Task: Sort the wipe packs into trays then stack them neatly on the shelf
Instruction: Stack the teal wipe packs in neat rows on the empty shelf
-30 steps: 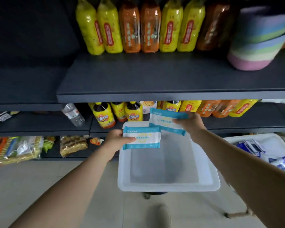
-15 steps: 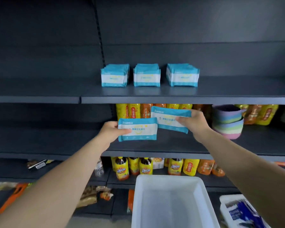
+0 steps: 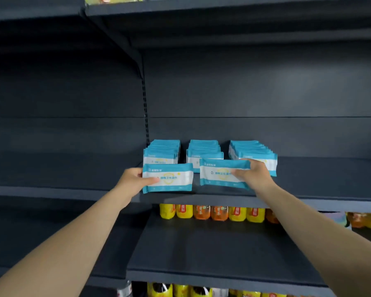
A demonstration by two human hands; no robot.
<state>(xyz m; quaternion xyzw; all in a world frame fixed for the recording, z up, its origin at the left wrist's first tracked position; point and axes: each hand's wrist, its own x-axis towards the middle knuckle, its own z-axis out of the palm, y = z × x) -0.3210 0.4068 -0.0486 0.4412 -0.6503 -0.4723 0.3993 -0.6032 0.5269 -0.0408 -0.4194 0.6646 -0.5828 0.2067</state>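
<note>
Head camera looks up at a dark shelf (image 3: 308,181) where both arms reach forward, hands well apart. Left hand (image 3: 131,180) pinches a wipe pack (image 3: 168,178) by its left end, thumb across the front. Right hand (image 3: 252,175) grips a second wipe pack (image 3: 221,174) by its right end, fingers curled over the top edge and thumb on its face. Both packs stand upright at the shelf's front edge, just before three rows of packs (image 3: 205,152) lined up beyond the fingertips.

Risk seems to lie in the placing. Each pack is soft and held at one end only, so the free end may sag or swing and knock the front pack of a row flat; a nudge there could topple the ones leaning behind it. The right pack sits tilted and partly across the middle and right rows, so it may go down crooked or between rows. Letting go too near the lip could drop a pack off the edge.

Shelving is dark metal with a slotted upright (image 3: 145,103) beyond the left hand. Below the hands another shelf lies bare at its front, with yellow and orange bottles (image 3: 212,212) at its back and more bottles lower still.
</note>
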